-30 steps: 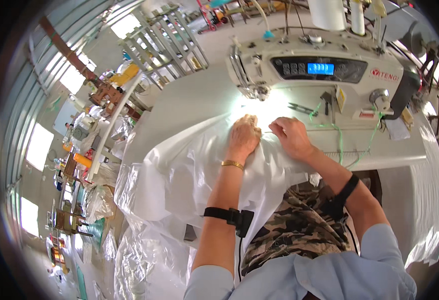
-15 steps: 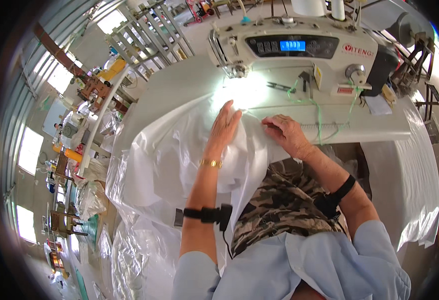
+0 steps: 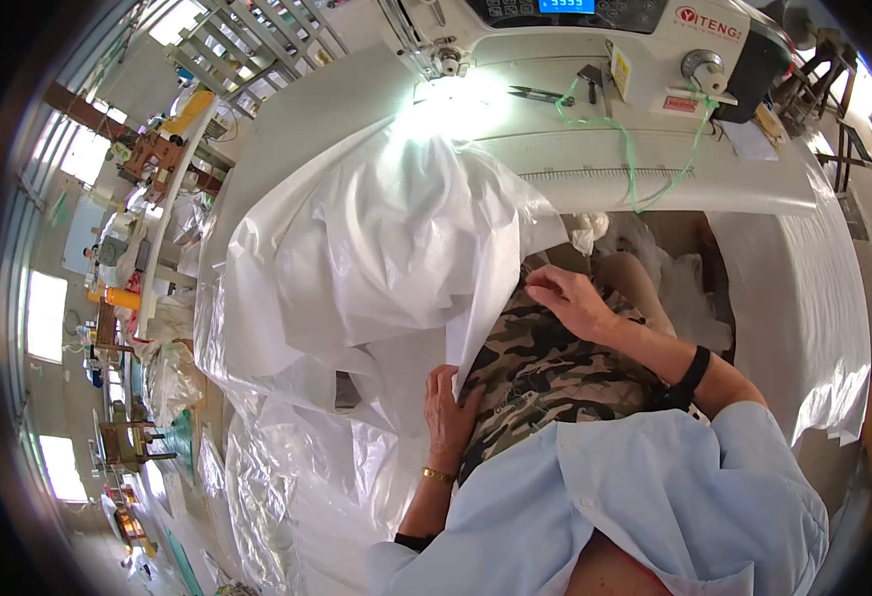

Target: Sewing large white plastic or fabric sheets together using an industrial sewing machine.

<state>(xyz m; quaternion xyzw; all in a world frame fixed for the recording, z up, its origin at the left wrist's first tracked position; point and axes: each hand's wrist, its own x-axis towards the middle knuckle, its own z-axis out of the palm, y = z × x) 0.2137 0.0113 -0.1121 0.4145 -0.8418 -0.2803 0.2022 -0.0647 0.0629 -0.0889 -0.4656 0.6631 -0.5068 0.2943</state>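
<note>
White sheeting (image 3: 386, 238) drapes off the table (image 3: 336, 114); windows (image 3: 48, 316) glow leftward.

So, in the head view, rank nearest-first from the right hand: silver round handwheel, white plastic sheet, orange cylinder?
1. White plastic sheet: left and ahead of the right hand.
2. Silver round handwheel: ahead, on the white sewing machine.
3. Orange cylinder: far left.

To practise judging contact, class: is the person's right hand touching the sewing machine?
Apart. The head view shows it plainly: a strip of table separates the right hand from the sewing machine.
</note>
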